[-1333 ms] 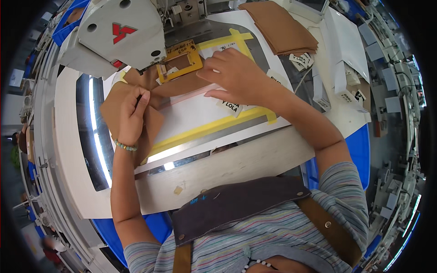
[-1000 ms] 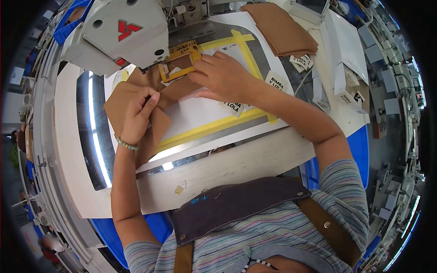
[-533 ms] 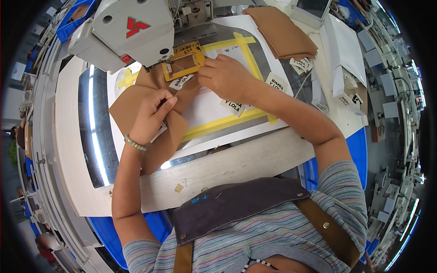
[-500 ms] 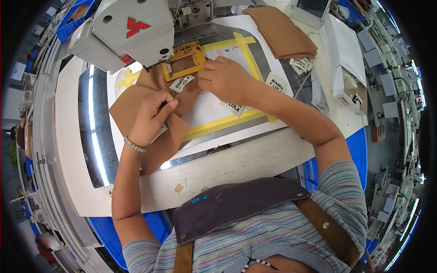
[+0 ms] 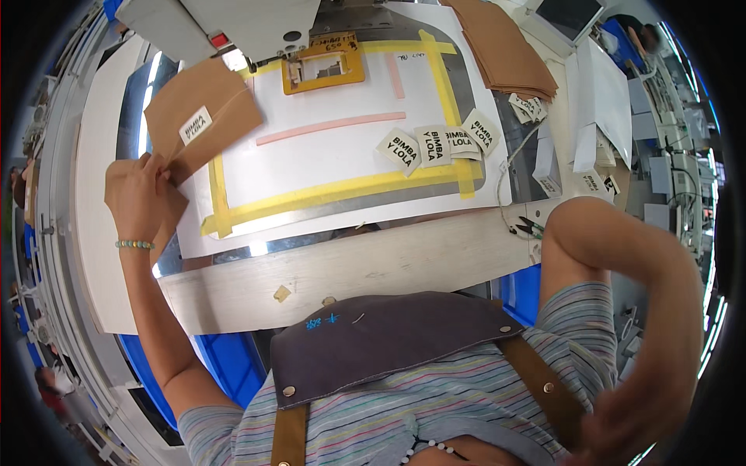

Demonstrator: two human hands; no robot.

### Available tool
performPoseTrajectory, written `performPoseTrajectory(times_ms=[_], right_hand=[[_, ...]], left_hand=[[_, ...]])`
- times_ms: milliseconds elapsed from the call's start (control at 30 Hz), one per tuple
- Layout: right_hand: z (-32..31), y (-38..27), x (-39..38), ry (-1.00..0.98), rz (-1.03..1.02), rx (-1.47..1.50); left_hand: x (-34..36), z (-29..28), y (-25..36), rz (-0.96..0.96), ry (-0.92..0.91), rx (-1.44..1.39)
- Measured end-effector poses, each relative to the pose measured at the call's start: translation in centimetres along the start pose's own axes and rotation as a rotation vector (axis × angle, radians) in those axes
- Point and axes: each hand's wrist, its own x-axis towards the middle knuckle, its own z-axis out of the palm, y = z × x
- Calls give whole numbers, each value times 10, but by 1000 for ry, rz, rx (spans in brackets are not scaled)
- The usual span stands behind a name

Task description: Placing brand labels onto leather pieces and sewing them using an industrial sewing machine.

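My left hand (image 5: 140, 194) is at the left of the work surface, its fingers closed on the lower edge of a brown fabric piece (image 5: 221, 101). A white label (image 5: 196, 124) with dark print lies on the face of that piece. Low at the right, near my body, my right hand (image 5: 625, 419) is smeared by motion, so its fingers cannot be made out. Under the sewing machine head (image 5: 225, 19) sits a yellow clamp frame (image 5: 356, 71) with an open window. Several loose white labels (image 5: 433, 146) overlap on the white sheet (image 5: 311, 167) right of the middle.
Yellow tape (image 5: 311, 203) borders the sheet. At the back right lies a stack of brown pieces (image 5: 505, 50) with more labels beside it. Farther right stand an open white box (image 5: 602, 101) and thread snips (image 5: 531, 227) near the table's edge. Blue bins (image 5: 233, 365) sit below the table.
The brown piece has moved from under the yellow frame to the left with my left hand. My right hand has left the frame and swung down to the lower right.
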Motion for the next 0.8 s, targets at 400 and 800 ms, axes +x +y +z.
performPoseTrajectory(times_ms=[400, 800], right_hand=[[5, -23, 50, 218, 280, -54], [65, 42, -121, 914, 1283, -435]], left_hand=[[9, 23, 60, 313, 122, 19], [8, 37, 47, 290, 89, -73]])
